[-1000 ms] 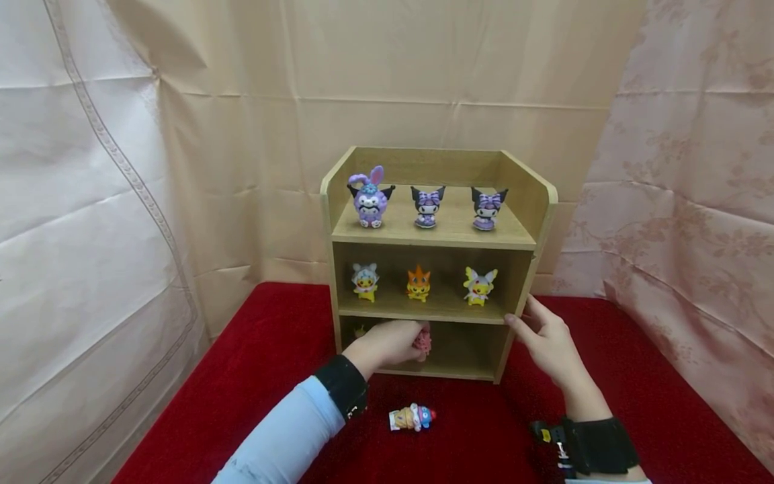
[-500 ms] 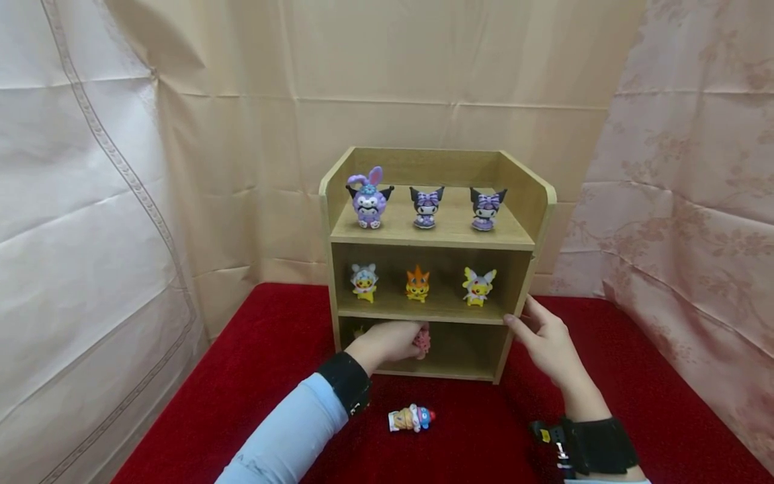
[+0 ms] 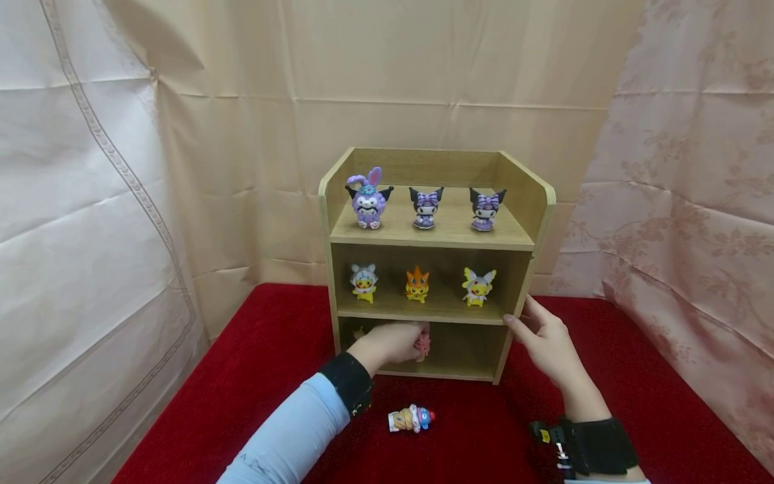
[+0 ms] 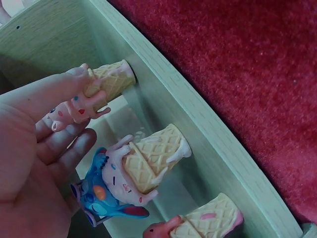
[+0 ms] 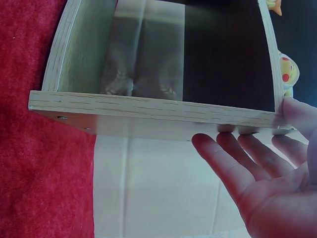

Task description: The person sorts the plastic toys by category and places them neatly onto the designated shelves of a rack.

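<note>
In the shelf's [image 3: 438, 239] bottom compartment, my left hand [image 3: 390, 341] holds a pink ice-cream cone figurine [image 4: 111, 82] between thumb and fingers. The head view shows only a pink part of it past the fingers. Beside it in the left wrist view stand a blue-headed cone figurine [image 4: 143, 166] and a partly cropped cone figurine with a red top [image 4: 208, 218]. My right hand [image 3: 547, 343] holds the shelf's right side panel [image 5: 158, 106], thumb at the front edge and fingers along the outside. A cone figurine with a blue head [image 3: 411, 418] lies on its side before the shelf.
Three purple-and-black figurines [image 3: 426, 208] stand on the top shelf. Three yellow figurines in costumes [image 3: 417, 284] stand on the middle one. Red velvet cloth [image 3: 272, 356] covers the table, with curtains [image 3: 242, 168] behind and at both sides.
My left wrist has shifted slightly to the right, its hand staying inside the bottom compartment with the pink figurine. The right hand keeps its place on the panel.
</note>
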A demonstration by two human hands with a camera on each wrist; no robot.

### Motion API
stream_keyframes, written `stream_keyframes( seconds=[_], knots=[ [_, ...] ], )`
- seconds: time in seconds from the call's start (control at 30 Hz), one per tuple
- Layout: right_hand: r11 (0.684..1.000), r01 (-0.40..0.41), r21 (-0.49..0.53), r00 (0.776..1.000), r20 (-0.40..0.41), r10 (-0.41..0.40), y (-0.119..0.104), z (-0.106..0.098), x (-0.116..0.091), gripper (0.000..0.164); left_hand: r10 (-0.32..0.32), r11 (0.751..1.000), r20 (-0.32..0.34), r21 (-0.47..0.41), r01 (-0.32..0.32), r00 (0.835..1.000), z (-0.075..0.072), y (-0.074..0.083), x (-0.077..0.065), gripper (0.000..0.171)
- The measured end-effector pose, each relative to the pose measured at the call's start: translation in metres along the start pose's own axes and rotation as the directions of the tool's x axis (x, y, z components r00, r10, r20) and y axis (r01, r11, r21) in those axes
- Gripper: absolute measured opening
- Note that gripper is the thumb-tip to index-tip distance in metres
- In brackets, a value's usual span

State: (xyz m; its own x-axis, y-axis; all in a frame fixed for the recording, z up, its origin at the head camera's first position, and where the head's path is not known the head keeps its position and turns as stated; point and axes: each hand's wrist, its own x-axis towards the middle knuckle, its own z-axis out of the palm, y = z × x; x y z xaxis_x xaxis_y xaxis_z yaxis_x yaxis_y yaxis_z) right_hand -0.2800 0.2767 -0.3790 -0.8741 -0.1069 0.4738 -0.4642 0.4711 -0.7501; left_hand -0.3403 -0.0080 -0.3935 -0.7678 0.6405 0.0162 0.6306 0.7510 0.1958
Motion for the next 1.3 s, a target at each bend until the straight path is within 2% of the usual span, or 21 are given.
stream_keyframes(
  seconds=[0.2, 0.33, 0.8, 1.03, 1.13, 1.3],
  knots=[
    [1.0, 0.004, 0.005, 1.0, 0.004, -0.004, -0.028, -0.001, -0.005, 0.058, -0.002, 1.0, -0.019, -0.012, 0.002, 1.0, 0.0, -0.003, 0.0, 0.039],
    [1.0, -0.004, -0.01, 1.0, 0.008, 0.004, -0.037, -0.001, -0.006, 0.057, -0.002, 1.0, -0.033, -0.031, 0.001, 0.999, -0.001, -0.005, -0.002, 0.038],
    [1.0, -0.001, -0.019, 1.0, 0.006, 0.001, -0.036, 0.0, -0.006, 0.056, 0.004, 1.0, -0.032, -0.01, -0.004, 0.999, -0.002, -0.005, -0.005, 0.033],
    [1.0, 0.001, -0.021, 1.0, 0.004, 0.0, -0.036, -0.001, -0.006, 0.057, 0.014, 0.997, -0.054, -0.069, -0.018, 0.998, -0.004, -0.009, -0.011, 0.053],
    [1.0, 0.004, -0.02, 1.0, 0.005, -0.004, -0.036, 0.0, -0.007, 0.057, 0.042, 0.997, -0.081, -0.064, -0.048, 0.996, -0.005, -0.012, -0.014, 0.057],
    [1.0, 0.006, -0.013, 1.0, 0.007, -0.006, -0.036, -0.001, -0.007, 0.057, 0.106, 0.994, -0.113, -0.008, -0.108, 0.988, -0.008, -0.013, -0.022, 0.062]
  ],
)
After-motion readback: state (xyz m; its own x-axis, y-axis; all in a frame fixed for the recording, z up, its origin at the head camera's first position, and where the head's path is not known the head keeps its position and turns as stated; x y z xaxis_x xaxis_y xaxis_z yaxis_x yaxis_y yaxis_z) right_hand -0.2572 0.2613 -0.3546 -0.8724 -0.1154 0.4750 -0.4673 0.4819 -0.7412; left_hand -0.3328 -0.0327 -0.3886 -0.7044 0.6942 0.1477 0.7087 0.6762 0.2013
